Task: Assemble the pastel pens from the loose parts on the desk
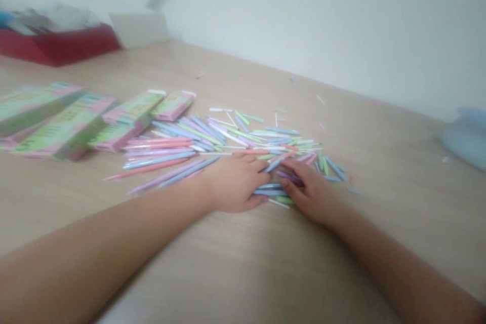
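Slim pastel sticks, which look like pens or pen parts, lie in a loose pile point(258, 136) in blue, green, white, purple and pink. My left hand point(241, 182) rests palm down at the pile's near side, its fingers apart and touching blue sticks point(271, 192). Facing it, my right hand point(313, 192) curves over the pile's right part. A gap shows between its thumb and forefinger, with a purple stick point(290, 177) in that gap. Longer pen-like sticks point(159, 154) lie side by side left of my left hand. Blur hides finer detail.
Several green and pink boxes point(68, 124) lie to the left of the pile. Behind them stands a red box point(61, 45) with crumpled material in it, beside a pale card point(138, 29). A bluish object point(465, 136) sits at the right, near the white wall point(322, 25).
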`<state>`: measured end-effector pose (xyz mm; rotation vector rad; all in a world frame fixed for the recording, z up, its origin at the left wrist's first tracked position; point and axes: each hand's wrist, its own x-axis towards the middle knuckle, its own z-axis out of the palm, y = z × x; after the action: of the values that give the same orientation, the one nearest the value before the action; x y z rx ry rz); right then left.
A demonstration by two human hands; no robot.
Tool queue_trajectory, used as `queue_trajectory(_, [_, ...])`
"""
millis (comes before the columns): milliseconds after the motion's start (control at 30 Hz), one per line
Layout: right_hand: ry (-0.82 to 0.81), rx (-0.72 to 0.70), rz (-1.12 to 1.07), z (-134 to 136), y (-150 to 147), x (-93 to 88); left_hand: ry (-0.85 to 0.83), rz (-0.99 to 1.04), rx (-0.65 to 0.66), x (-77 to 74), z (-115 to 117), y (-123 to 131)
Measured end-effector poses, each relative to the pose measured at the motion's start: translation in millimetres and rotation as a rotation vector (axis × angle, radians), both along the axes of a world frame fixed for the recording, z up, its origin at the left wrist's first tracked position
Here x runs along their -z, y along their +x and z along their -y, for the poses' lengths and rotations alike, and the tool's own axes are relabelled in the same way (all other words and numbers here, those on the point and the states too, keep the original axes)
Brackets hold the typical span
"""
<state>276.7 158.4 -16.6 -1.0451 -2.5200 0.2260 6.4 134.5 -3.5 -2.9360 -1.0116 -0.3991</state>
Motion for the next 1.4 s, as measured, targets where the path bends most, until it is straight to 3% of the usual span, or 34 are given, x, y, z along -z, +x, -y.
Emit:
queue_trajectory(167, [0.073,0.029,0.027,-43.4,-21.6,-12.0,0.017,-0.031,-0.009,-4.5,2.7,3.0])
queue_trajectory(300, [-0.042,-0.103,0.203,-71.2,-40.0,-33.4,0.028,-0.080,-0.016,-9.5,6.9,6.2])
queue_trajectory(433, [-0.162,-0.230,0.384,-84.7,-54.5,-53.0,0.039,-0.112,-0.037,-12.0,12.3,10.1])
queue_trajectory(567, [-0.203,-0.265,0.516,-85.2,-70.3,-62.1,0.043,-0.124,-0.044,-10.8,17.8,15.5])
queue_trajectory(700, [-0.161,-0.252,0.642,-80.9,-86.7,-64.0,0.042,-0.116,-0.068,-8.6,20.9,20.7])
queue_trajectory(833, [-0.070,-0.150,0.703,-78.7,-98.5,-59.6,0.020,-0.095,-0.089,-7.1,20.5,23.2])
queue_trajectory(1133, [0.028,0.065,0.543,-95.4,-125.8,-62.2,-0.012,-0.064,-0.095,-5.4,18.8,25.5])
queue_trajectory(1400, [-0.126,-0.075,0.580,-140.9,-166.6,-58.2,0.014,-0.074,-0.083,-2.1,18.2,26.0])
